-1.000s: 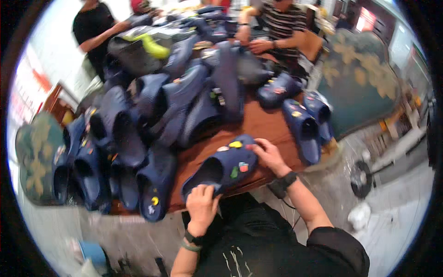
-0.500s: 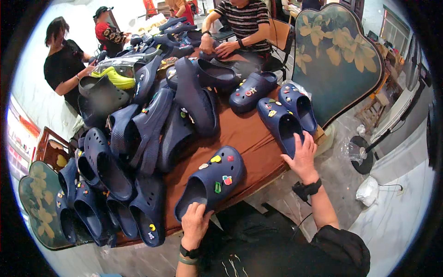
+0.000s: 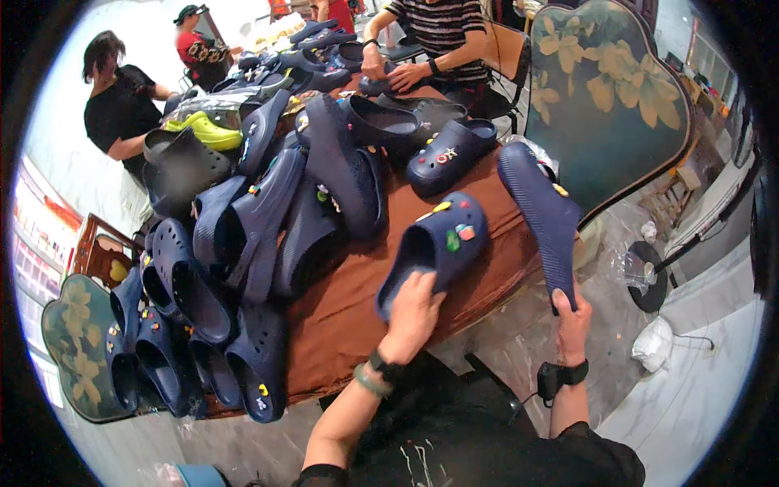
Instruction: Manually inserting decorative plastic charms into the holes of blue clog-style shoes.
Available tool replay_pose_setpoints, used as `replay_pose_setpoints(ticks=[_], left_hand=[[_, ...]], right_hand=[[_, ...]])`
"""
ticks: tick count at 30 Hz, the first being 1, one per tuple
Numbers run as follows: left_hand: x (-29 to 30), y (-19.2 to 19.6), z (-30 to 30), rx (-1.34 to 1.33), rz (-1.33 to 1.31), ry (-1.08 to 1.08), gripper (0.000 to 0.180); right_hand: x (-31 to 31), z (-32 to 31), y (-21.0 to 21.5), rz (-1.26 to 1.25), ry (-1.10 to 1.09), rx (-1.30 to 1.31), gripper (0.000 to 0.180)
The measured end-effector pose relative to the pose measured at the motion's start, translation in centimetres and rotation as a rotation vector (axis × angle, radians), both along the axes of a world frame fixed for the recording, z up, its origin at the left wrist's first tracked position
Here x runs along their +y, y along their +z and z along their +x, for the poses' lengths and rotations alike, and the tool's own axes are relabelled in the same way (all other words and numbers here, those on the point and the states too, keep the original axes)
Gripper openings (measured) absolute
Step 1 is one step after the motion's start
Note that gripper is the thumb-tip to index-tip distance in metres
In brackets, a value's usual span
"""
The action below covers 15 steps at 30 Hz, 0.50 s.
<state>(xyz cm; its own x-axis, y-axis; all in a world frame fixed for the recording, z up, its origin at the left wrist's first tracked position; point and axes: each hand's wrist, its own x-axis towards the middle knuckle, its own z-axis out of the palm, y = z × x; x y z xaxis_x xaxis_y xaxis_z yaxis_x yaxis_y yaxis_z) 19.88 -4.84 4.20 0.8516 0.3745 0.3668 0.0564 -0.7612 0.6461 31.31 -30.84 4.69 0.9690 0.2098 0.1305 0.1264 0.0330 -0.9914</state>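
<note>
My left hand (image 3: 411, 318) grips the heel end of a navy clog (image 3: 466, 213), fingers inside its opening. That clog is tilted, with yellow, green and multicoloured charms on its toe. On the right, my right hand (image 3: 573, 325) holds a second navy clog (image 3: 537, 207) by its heel. This one stands tipped on its side, ridged sole toward the left, one yellow charm showing at its edge. What lies behind it is mostly hidden. Just beyond, another navy clog (image 3: 451, 158) with a star charm rests on the brown-covered table (image 3: 333, 341).
A heap of navy clogs (image 3: 268, 211) covers the table's left side, with lime-green clogs (image 3: 207, 131) farther back. Across the table a person in a striped shirt (image 3: 442, 32) handles a clog. A person in black (image 3: 122, 109) stands left. A padded floral panel (image 3: 608, 105) rises at right.
My left hand has moved its clog up and to the right, toward the other one. My right hand has taken hold of the right-hand clog and tipped it onto its side.
</note>
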Motion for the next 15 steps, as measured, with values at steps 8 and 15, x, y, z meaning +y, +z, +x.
replay_pose_setpoints(ticks=[8, 15], left_hand=[[-2.7, 1.0, 3.3, -0.022, -0.593, -0.632, 0.072], [-2.1, 2.2, -8.0, -0.046, -0.976, -0.195, 0.076]], right_hand=[[1.2, -3.8, 2.1, -0.344, -0.009, -0.442, 0.049], [7.7, -11.2, 2.1, -0.644, 0.491, -0.978, 0.041]])
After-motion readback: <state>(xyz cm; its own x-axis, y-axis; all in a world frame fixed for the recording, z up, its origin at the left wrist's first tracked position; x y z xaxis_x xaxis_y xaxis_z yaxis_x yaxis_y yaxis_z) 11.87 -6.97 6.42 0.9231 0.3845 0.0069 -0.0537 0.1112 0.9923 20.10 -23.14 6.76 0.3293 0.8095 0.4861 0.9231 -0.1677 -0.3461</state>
